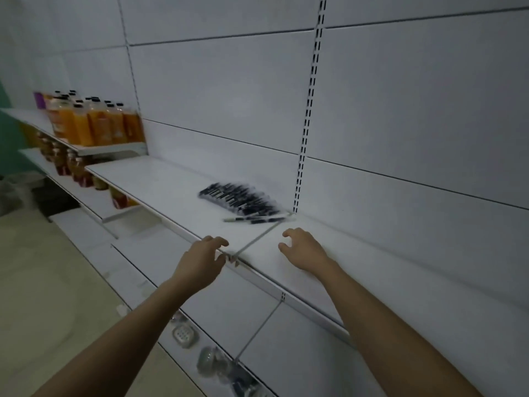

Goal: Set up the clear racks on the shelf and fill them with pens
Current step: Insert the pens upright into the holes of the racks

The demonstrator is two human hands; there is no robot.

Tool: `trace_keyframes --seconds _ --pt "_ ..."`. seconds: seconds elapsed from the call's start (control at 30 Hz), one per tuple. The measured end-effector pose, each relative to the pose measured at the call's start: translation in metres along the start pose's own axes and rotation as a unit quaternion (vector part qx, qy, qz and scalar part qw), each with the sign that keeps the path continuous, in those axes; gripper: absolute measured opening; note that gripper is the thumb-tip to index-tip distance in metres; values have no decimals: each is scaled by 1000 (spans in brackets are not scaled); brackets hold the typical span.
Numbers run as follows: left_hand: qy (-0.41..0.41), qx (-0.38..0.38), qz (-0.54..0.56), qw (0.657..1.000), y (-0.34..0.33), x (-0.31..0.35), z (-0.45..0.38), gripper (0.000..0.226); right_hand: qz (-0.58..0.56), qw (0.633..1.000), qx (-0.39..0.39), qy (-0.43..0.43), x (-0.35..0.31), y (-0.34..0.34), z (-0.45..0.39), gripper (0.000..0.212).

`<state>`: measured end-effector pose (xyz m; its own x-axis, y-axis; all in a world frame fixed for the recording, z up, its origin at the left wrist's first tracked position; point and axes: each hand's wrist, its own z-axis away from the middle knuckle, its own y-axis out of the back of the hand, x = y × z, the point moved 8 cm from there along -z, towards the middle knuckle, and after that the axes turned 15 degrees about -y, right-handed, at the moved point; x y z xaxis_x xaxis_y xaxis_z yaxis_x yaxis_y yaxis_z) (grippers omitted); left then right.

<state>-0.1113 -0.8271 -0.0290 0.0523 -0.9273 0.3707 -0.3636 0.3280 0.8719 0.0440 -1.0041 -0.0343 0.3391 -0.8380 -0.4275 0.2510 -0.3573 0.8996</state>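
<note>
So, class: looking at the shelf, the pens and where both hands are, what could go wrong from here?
1. The loose pens lie apart from the pile of pens, near the shelf seam; a sweeping hand could roll them off.
2. The left hand curls over the shelf's front edge; its fingers might get pinched at the joint.
3. The right hand hovers empty; no clear rack shows.

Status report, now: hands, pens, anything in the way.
Left hand open at shelf edge, right hand open over it, both empty. Pens piled by back wall. No rack in view. Nothing blocking.
</note>
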Motion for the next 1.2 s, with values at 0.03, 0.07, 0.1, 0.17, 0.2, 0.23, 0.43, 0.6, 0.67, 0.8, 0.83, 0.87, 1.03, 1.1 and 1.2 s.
trace_keyframes --seconds 0.03,0.07,0.1,0.17,0.2,0.23,0.43,0.6,0.67,0.8,0.83,0.87,1.03,1.1,1.2 --pt "-6 5 4 1000 0 -8 -11 32 14 1000 11 -17 4 -2 -10 50" --pt "-13 11 8 1000 -1 -15 -23 33 27 999 20 -37 9 -3 -20 52" --pt "-21 20 12 1000 -3 -21 -37 35 41 997 29 -57 15 -4 -31 53" --pt "-34 27 13 999 -10 -32 -66 41 49 992 55 -98 27 -5 -52 49" --pt "-38 22 4 999 -15 -39 -82 42 47 989 79 -114 31 -6 -63 43" --pt "-44 12 -13 999 -21 -44 -98 43 49 985 108 -126 33 -7 -74 37" --pt "-166 6 -27 986 -45 -45 -156 25 80 964 195 -160 25 -6 -116 37" --pt "-201 66 -82 974 -53 -20 -177 46 55 963 208 -160 35 -9 -119 38" --pt "-189 22 -97 977 -64 -12 -190 66 42 966 207 -150 36 -8 -118 39" --pt "-146 -79 -108 980 -89 -13 -215 71 12 969 200 -143 39 -6 -117 41" --pt "-142 -90 -110 980 -92 -13 -219 70 8 970 198 -141 39 -7 -117 42" --pt "-140 -97 -110 979 -93 -12 -224 69 6 970 199 -141 39 -7 -117 42" --pt "-124 -119 -107 979 -99 -13 -243 63 -11 963 221 -153 41 -2 -118 39" --pt "-118 -117 -116 979 -101 -12 -245 63 -16 961 228 -156 41 -1 -118 36" --pt "-119 -107 -127 979 -103 -10 -246 62 -35 961 228 -152 43 -3 -118 36"
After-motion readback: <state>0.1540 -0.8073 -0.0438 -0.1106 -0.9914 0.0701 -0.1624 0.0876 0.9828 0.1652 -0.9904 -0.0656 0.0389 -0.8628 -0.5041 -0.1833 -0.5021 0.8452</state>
